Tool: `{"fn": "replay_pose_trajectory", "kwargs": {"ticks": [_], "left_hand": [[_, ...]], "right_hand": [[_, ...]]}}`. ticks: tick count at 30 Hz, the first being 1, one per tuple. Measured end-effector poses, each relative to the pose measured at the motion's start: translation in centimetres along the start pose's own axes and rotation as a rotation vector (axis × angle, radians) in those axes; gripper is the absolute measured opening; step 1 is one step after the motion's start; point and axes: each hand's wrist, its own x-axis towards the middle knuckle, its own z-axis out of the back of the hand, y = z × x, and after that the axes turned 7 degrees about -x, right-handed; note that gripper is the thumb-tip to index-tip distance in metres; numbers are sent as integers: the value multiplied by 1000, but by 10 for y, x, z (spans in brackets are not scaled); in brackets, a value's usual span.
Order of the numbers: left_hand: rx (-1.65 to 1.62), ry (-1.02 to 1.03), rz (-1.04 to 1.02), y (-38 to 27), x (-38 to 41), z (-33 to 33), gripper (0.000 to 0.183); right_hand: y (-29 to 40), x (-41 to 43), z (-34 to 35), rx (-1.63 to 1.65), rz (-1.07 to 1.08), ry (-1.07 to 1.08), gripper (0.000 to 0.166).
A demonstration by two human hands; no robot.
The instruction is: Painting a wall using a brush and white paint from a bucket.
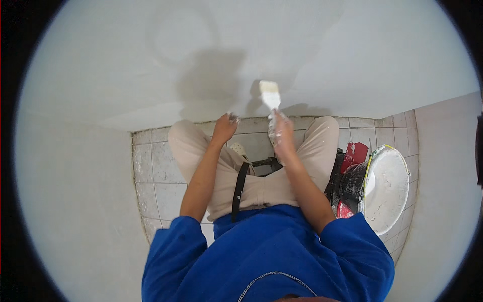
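My right hand (283, 134), smeared with white paint, grips the handle of a flat paintbrush (269, 92). The brush points up toward the pale wall (332, 64), its cream bristles close to the surface; whether they touch it I cannot tell. Over my left knee, my left hand (225, 127) is curled, and there is white and grey matter at its fingertips. Whether it pinches something small is hidden. To my right stands a black bucket (351, 187) with a white-coated inside and a yellow-and-white handle over its rim.
Beside the bucket are a red plastic piece (354, 155) and another red object (344, 210), partly covered. Paint-spotted floor tiles (166, 166) run along the wall's base. Side walls rise at left (83, 170) and right (441, 158). A light clog (237, 148) shows between my legs.
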Motion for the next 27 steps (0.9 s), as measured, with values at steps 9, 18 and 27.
{"fn": "replay_pose_trajectory", "kwargs": {"ticks": [9,18,27], "left_hand": [[-117,84,-24,-4,-15,-1,23],[-141,193,-115,-9,-8,-20,21],[-145,198,-73,-18,-15,-13,22]], "right_hand": [[-78,55,16,-489,33,-141,33],[-62,70,10,-518,194,-152,35],[-61,61,7,-514,-71,-123,29]]}}
